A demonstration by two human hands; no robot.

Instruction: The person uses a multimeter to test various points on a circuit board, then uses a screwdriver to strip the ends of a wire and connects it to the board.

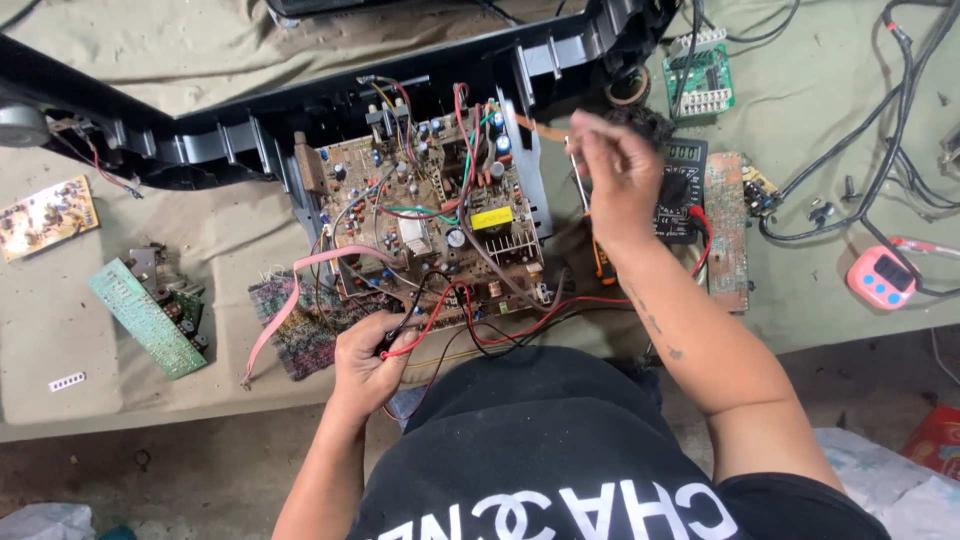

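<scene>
A brown circuit board [425, 215] crowded with capacitors, a yellow part and coloured wires lies in a black plastic chassis [240, 140] on the cloth-covered floor. My left hand [368, 362] is closed around a bundle of red and black wires [445, 315] at the board's near edge. My right hand [618, 175] hovers just right of the board, fingers pinched on a thin orange strip-like piece [545, 128]. Under that hand lie a black multimeter [682, 190] and an orange-handled screwdriver [598, 255].
Loose boards lie about: a green one [150, 315] and a tan one [45, 215] at left, a rusty long one [727, 230] and a small green one [697, 78] at right. A pink timer [880, 277] and black cables [880, 160] sit far right. A patterned rag [300, 330] lies below the board.
</scene>
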